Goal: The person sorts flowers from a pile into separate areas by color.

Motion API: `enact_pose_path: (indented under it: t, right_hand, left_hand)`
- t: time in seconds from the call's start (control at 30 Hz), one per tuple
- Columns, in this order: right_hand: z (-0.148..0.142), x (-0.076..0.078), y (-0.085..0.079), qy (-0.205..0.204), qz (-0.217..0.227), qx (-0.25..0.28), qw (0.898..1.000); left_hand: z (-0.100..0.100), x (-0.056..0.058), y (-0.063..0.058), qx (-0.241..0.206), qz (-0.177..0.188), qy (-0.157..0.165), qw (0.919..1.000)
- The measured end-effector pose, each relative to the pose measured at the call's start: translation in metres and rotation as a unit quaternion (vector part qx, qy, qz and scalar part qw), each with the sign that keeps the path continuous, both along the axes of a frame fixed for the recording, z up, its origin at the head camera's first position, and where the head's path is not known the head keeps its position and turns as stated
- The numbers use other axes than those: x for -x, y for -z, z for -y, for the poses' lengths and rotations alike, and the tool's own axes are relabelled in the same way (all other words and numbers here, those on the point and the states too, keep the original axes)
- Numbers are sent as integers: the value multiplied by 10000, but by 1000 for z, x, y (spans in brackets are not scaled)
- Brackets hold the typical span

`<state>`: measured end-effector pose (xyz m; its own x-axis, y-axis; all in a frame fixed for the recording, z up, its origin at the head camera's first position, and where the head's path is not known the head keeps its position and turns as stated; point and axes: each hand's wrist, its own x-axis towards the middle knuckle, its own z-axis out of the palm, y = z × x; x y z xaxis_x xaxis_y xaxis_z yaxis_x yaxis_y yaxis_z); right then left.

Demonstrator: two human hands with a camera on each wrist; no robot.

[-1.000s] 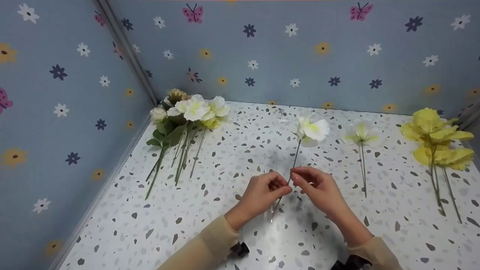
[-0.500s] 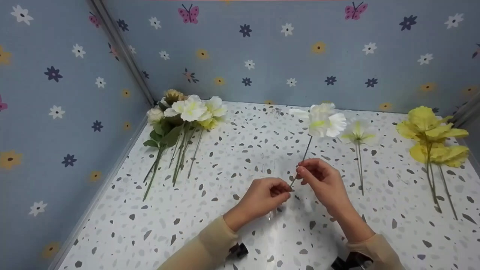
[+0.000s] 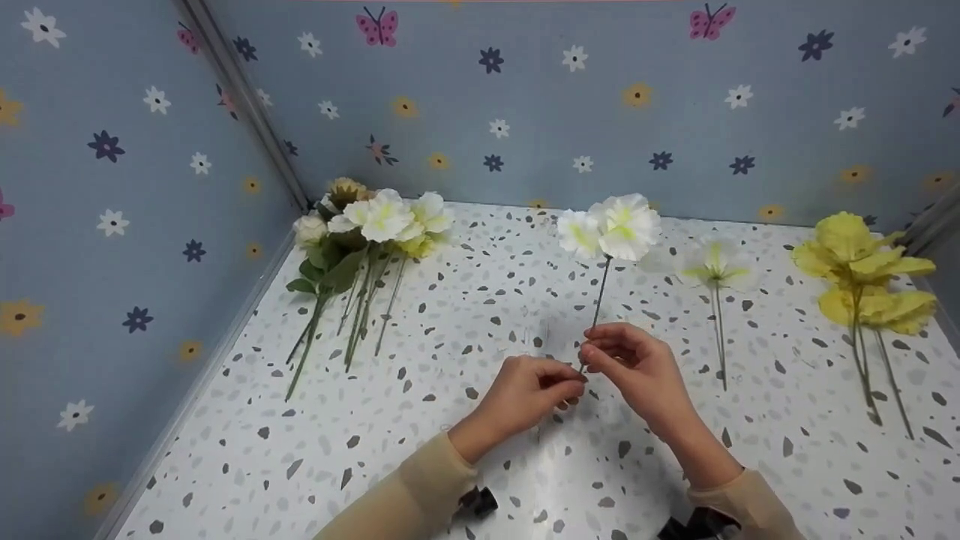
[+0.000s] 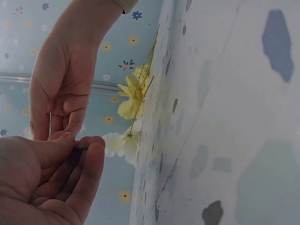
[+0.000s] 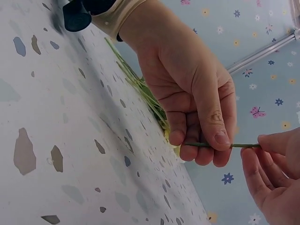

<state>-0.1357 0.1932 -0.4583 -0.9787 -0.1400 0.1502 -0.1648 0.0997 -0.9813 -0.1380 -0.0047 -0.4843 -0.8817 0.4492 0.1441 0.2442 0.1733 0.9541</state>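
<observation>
In the head view a white artificial flower point(image 3: 628, 227) with yellow-green throats stands upright on its thin green stem point(image 3: 601, 292), raised over the speckled table. My right hand point(image 3: 637, 375) pinches that stem between thumb and fingers, a short way above the other hand. My left hand point(image 3: 525, 394) pinches the stem's lower end between thumb and forefinger. From the right wrist, a bit of bare green stem point(image 5: 243, 145) shows between the two hands. In the left wrist view the stem tip point(image 4: 80, 147) lies between thumb and forefinger.
At the back left lies a bunch of white, cream and yellow flowers point(image 3: 386, 217) with green leaves. Right of my hands lies a pale white flower point(image 3: 718, 271). Several yellow flowers point(image 3: 855, 247) lie by the right wall. A patterned blue wall point(image 3: 540, 97) stands behind.
The flower head has turned and swung, first right and then back left, and now faces me upright. Stem that showed below my left hand is now out of sight. My right hand moved slightly.
</observation>
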Motion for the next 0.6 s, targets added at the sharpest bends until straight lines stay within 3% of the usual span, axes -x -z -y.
enact_pose_path:
  t: [0.17,0.43,0.6]
  right_hand:
    - [1,0,1,-1,-37,-79,10000]
    - [0,2,0,-66,-34,-72,9999]
    - [-17,11,-9,276,-151,-13,9995]
  left_hand:
    - [0,0,1,-5,-71,-50,10000]
    - [1,1,-1,62,169,-59,9998]
    - [10,7,-4,413,232,-47,9989]
